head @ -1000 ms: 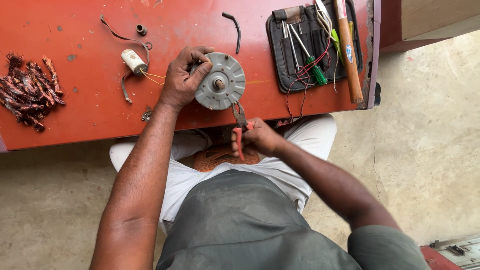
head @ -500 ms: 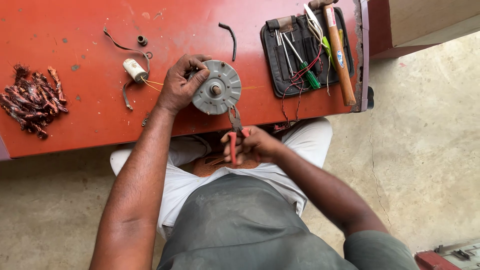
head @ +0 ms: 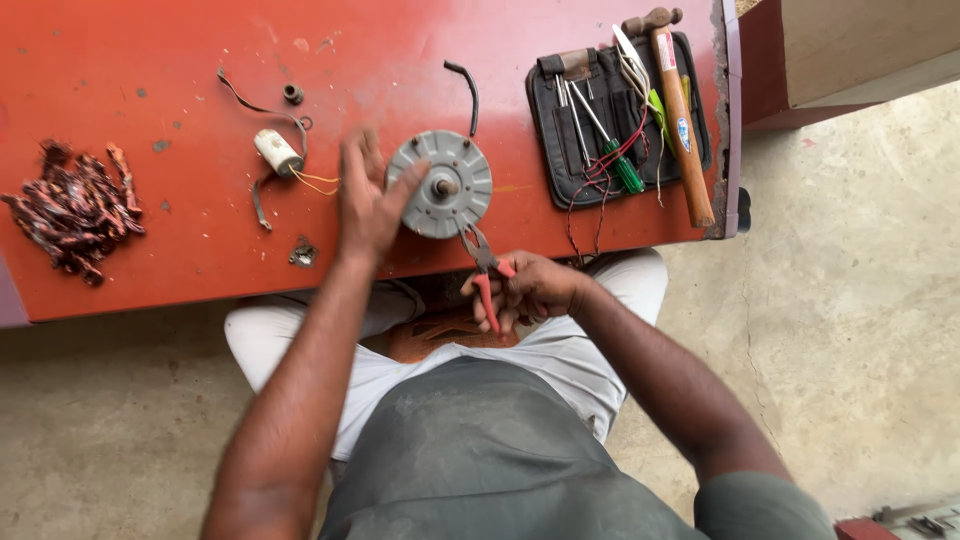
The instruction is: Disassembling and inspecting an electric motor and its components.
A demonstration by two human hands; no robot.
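One round grey motor housing (head: 440, 185) lay on the red table (head: 150, 90), near its front edge. The left hand (head: 368, 200) was blurred, fingers spread, its fingertips against the housing's left rim. The right hand (head: 530, 290) was closed around the red handles of one pair of pliers (head: 484, 268), whose nose met the housing's lower edge. One white capacitor (head: 277, 153) with wires lay left of the housing. One heap of copper wire scraps (head: 75, 208) sat at far left. One black tool pouch (head: 610, 120) lay open, holding several screwdrivers and wires; one wooden-handled hammer (head: 680, 110) rested along its right side.
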